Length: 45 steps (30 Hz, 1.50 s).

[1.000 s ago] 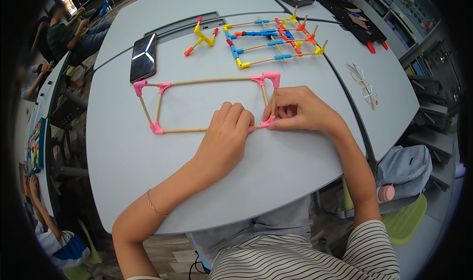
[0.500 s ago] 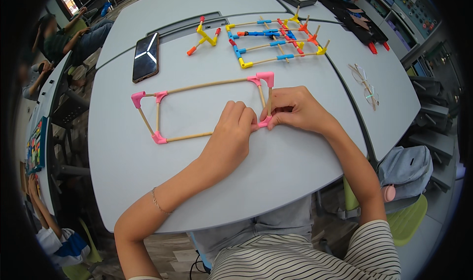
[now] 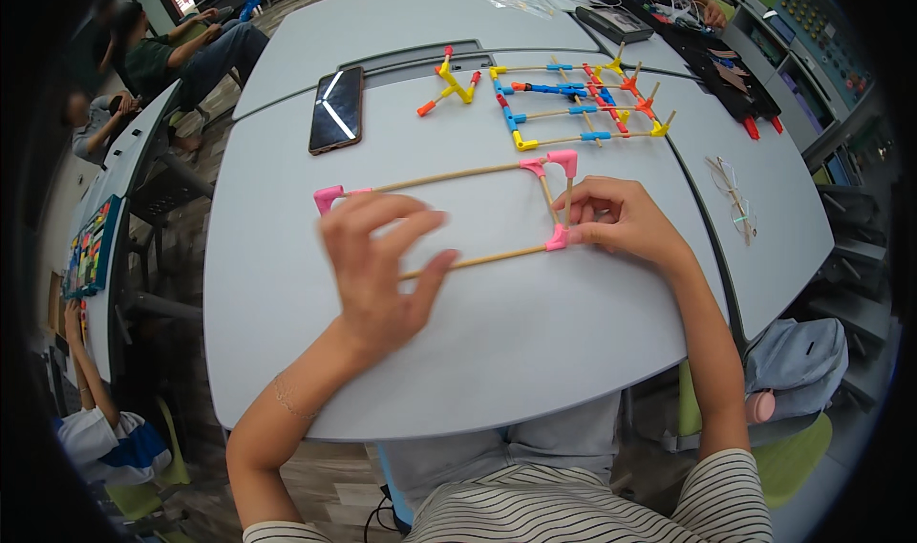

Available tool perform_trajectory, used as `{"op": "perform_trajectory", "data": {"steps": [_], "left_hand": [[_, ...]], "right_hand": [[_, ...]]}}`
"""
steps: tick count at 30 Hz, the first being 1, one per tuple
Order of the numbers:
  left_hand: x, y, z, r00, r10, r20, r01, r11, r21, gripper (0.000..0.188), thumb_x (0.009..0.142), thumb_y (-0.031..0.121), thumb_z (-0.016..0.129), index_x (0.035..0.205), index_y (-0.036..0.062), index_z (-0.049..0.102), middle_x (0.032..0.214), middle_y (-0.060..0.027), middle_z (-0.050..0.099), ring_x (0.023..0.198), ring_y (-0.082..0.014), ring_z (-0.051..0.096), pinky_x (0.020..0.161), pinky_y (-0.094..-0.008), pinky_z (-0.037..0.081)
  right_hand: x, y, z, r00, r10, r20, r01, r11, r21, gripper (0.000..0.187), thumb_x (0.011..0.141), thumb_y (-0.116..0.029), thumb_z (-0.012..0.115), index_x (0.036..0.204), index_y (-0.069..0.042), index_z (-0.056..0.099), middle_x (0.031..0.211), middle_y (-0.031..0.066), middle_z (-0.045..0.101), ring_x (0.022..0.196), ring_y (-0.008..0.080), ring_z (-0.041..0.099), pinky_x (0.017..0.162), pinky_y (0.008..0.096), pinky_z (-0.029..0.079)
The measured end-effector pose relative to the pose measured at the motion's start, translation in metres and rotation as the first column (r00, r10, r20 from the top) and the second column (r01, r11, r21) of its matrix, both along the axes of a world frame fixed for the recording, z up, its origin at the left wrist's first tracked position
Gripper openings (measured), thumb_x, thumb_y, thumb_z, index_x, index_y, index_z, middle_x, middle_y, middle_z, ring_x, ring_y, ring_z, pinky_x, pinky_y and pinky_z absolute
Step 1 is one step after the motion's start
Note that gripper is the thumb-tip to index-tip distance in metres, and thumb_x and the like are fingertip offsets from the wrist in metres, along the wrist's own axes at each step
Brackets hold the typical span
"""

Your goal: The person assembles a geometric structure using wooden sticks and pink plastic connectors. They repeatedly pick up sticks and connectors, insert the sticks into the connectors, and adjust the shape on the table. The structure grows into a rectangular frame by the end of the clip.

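Note:
A rectangular frame of thin wooden sticks (image 3: 449, 174) with pink corner connectors lies on the grey table (image 3: 535, 342). My right hand (image 3: 621, 222) pinches the near right pink connector (image 3: 557, 240), where an extra upright stick rises to another pink piece (image 3: 565, 162). My left hand (image 3: 377, 266) hovers over the frame's left part with fingers spread, holding nothing, and hides the near left corner. The far left pink connector (image 3: 328, 197) shows just above it.
Beyond the frame lies a stick structure with blue, yellow, red and orange connectors (image 3: 573, 104), a black phone (image 3: 336, 109) to its left, and glasses (image 3: 731, 199) at the right. Other people sit at the far left and far end. A grey bag (image 3: 793, 362) hangs beside my chair.
My left hand has lifted off the right corner and moved left over the frame, fingers now spread. The right hand keeps hold of the near right connector.

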<state>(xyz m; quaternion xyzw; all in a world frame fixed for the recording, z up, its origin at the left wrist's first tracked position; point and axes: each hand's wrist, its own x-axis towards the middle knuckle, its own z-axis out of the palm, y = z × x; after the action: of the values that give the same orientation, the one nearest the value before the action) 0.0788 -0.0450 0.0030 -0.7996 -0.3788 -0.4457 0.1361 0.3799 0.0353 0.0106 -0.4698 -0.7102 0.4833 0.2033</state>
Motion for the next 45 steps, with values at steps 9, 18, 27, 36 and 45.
{"op": "perform_trajectory", "data": {"steps": [9,18,27,36,45], "left_hand": [[-0.042,0.017,-0.023,0.786,0.195,0.586,0.062,0.919,-0.389,0.062,0.107,0.053,0.029,0.14,0.0019,0.039,0.14,-0.017,0.044,0.135,-0.0246,0.043,0.116,-0.0414,0.03],[-0.029,0.024,-0.025,0.631,0.23,0.741,0.361,0.759,-0.542,0.058,0.106,0.057,0.032,0.116,0.0043,0.055,0.119,-0.0111,0.06,0.121,-0.0194,0.052,0.112,-0.0362,0.034],[-0.03,0.037,-0.027,0.684,0.221,0.695,0.354,0.732,-0.582,0.058,0.108,0.054,0.027,0.117,0.0038,0.055,0.123,-0.0105,0.057,0.122,-0.0164,0.049,0.113,-0.0321,0.032],[-0.038,0.029,-0.023,0.588,0.17,0.791,0.461,0.732,-0.501,0.066,0.106,0.061,0.025,0.112,0.004,0.057,0.119,-0.0081,0.058,0.112,-0.0157,0.051,0.108,-0.0329,0.036],[-0.048,0.034,-0.036,0.23,0.336,0.913,0.487,0.773,-0.407,0.046,0.11,0.042,0.034,0.109,0.0024,0.057,0.111,-0.0102,0.06,0.113,-0.0179,0.055,0.111,-0.0358,0.036]], "right_hand": [[-0.043,0.009,-0.027,0.908,-0.139,-0.395,0.283,0.899,0.334,0.078,0.098,-0.071,0.032,0.133,-0.004,0.052,0.134,0.013,0.055,0.131,0.0217,0.048,0.113,0.0383,0.033],[-0.075,0.018,-0.034,0.817,-0.099,-0.568,0.233,0.958,0.167,0.077,0.102,-0.067,0.026,0.13,-0.003,0.058,0.134,0.0119,0.057,0.132,0.0227,0.046,0.116,0.0375,0.028],[-0.073,0.019,-0.034,0.877,-0.114,-0.466,0.228,0.954,0.195,0.081,0.098,-0.074,0.028,0.125,-0.005,0.061,0.132,0.0106,0.057,0.123,0.0221,0.048,0.114,0.0375,0.03],[-0.059,0.025,-0.025,0.774,-0.179,-0.607,0.252,0.967,0.037,0.091,0.098,-0.075,0.015,0.117,0.0,0.062,0.124,0.0176,0.064,0.124,0.0235,0.052,0.118,0.0379,0.026],[-0.044,0.036,-0.029,0.504,-0.508,-0.699,0.484,0.836,-0.259,0.064,0.105,-0.056,0.033,0.114,0.002,0.058,0.107,0.0159,0.063,0.112,0.0225,0.061,0.105,0.0351,0.046]]}}
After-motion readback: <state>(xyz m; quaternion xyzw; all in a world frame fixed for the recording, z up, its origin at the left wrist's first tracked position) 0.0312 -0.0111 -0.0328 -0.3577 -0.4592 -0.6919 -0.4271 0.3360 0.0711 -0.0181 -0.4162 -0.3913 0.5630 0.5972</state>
